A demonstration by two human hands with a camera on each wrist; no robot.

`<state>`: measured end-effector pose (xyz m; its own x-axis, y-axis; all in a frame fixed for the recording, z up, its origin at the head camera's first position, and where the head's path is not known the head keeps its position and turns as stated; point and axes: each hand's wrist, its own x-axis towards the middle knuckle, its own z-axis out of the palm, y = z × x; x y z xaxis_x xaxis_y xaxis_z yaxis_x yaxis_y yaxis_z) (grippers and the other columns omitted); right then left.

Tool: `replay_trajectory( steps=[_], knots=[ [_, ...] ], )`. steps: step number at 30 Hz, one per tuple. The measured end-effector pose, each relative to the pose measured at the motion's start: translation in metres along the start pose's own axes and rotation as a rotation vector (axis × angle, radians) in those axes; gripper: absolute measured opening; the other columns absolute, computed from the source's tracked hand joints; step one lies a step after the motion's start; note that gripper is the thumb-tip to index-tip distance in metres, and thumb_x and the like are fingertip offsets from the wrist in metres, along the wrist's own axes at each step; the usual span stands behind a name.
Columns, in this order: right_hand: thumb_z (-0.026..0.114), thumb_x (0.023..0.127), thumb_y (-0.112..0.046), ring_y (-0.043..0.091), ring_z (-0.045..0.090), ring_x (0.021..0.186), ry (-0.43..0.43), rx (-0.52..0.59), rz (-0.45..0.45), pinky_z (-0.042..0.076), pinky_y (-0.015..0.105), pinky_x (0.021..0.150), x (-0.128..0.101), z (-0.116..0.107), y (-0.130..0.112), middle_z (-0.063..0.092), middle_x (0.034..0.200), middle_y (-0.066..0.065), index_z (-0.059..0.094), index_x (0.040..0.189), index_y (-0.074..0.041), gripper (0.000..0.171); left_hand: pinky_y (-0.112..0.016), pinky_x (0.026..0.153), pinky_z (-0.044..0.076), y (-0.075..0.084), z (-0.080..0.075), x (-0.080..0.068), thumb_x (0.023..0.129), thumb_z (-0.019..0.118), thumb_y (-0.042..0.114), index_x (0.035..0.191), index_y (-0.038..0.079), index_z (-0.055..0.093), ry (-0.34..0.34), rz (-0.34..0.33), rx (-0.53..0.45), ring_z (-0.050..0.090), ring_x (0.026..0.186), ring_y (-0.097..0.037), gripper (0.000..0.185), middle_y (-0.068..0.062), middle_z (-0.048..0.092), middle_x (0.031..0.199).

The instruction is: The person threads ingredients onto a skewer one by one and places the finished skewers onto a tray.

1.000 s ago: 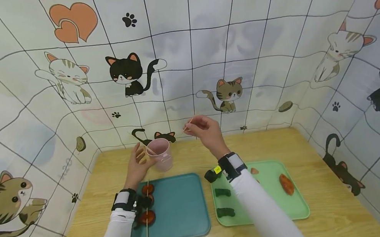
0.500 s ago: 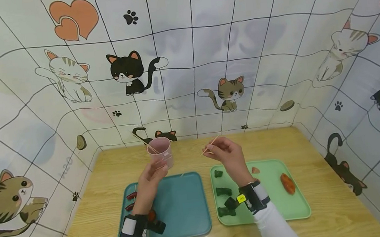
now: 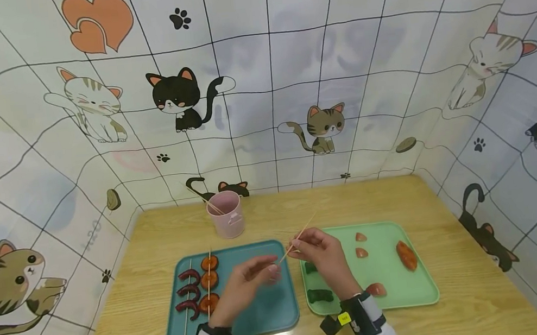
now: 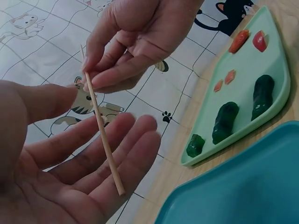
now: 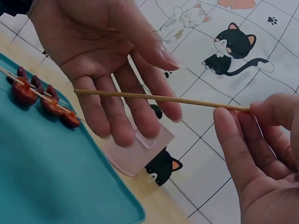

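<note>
Skewer (image 3: 297, 238), bare, pinched in the right hand (image 3: 324, 257); left hand (image 3: 248, 281) spread open under its tip. Teal tray (image 3: 264, 312) at nine o'clock holds loaded sticks; green tray (image 3: 409, 294) holds pieces.

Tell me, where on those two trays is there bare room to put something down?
The blue tray is bare on its right half, beside the two loaded skewers crowding its left. The green tray has room in its middle, between the red pieces and the orange piece. Its left side is crowded with green pieces and the right hand.
</note>
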<state>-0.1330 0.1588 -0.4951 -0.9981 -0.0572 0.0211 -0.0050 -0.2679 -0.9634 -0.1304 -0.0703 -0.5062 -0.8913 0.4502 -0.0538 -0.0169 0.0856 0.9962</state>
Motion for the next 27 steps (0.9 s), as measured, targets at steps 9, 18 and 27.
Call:
replay_trajectory(
  steps=[9,18,27],
  knots=[
    [0.076,0.094,-0.015,0.028,0.075,0.101,0.082,0.017,0.074,0.061,0.041,0.089,-0.014,-0.005,0.025,0.068,0.110,0.027,0.062,0.114,0.010,0.035,-0.030,0.061,0.058,-0.003,0.013,-0.009,0.104,0.060,0.017,0.126,-0.003,0.067,-0.073,-0.092,0.016,0.070,0.072,-0.015,0.030,-0.022,0.075,0.101],
    [0.077,0.092,-0.013,0.026,0.075,0.099,0.041,0.056,0.082,0.060,0.042,0.089,-0.021,-0.003,0.035,0.071,0.108,0.020,0.060,0.116,0.012,0.039,-0.021,0.051,0.042,-0.007,0.015,-0.017,0.105,0.058,0.014,0.121,-0.002,0.070,-0.089,-0.111,0.078,0.056,0.059,-0.009,0.025,-0.021,0.073,0.089],
    [0.075,0.094,-0.012,0.021,0.076,0.096,-0.002,0.010,0.075,0.061,0.041,0.089,-0.021,-0.001,0.033,0.073,0.104,0.012,0.059,0.118,0.013,0.038,-0.020,0.053,0.040,-0.008,0.015,-0.019,0.106,0.055,0.013,0.113,-0.004,0.072,-0.039,-0.079,0.138,0.048,0.058,-0.004,0.024,-0.013,0.069,0.079]
  ],
)
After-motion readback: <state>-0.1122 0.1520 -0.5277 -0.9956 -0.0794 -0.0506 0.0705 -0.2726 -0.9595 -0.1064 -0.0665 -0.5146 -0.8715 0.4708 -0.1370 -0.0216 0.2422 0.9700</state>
